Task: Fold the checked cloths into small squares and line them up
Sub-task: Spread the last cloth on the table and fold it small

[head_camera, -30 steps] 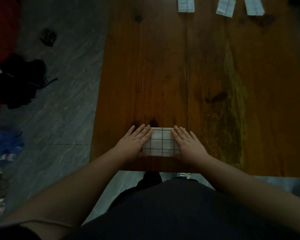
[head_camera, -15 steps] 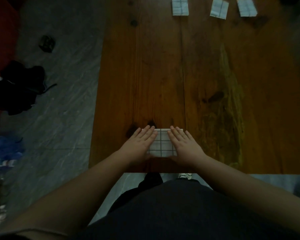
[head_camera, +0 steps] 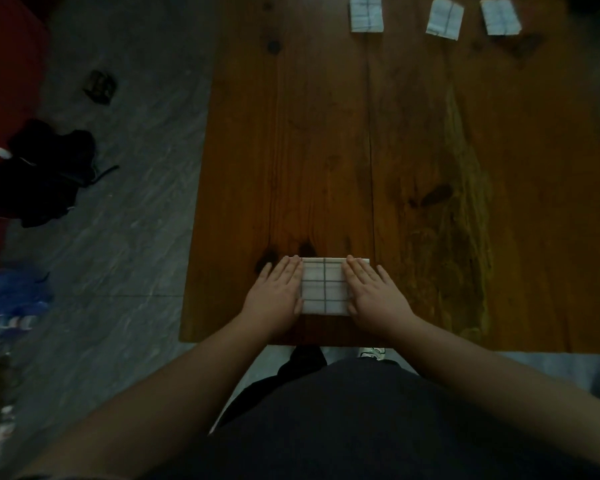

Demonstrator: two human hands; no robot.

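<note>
A white checked cloth [head_camera: 324, 287], folded into a small rectangle, lies flat near the front edge of the wooden table [head_camera: 413, 150]. My left hand [head_camera: 278, 292] rests flat with straight fingers on the cloth's left edge. My right hand [head_camera: 373, 294] lies flat on its right edge, covering that side. Three folded checked cloths sit in a row at the table's far edge: one at the left [head_camera: 366, 12], one in the middle [head_camera: 444, 17] turned slightly, one at the right [head_camera: 499, 16].
The table's left edge borders a grey marbled floor [head_camera: 136, 202]. A black bundle [head_camera: 42, 174] and a small dark object [head_camera: 99, 86] lie on the floor. Blue packaging [head_camera: 11, 299] sits at the far left. A red surface [head_camera: 0, 81] fills the upper left.
Both hands have slid inward over the cloth, so less of it shows between them. The view has tilted, bringing the three far cloths lower in the frame.
</note>
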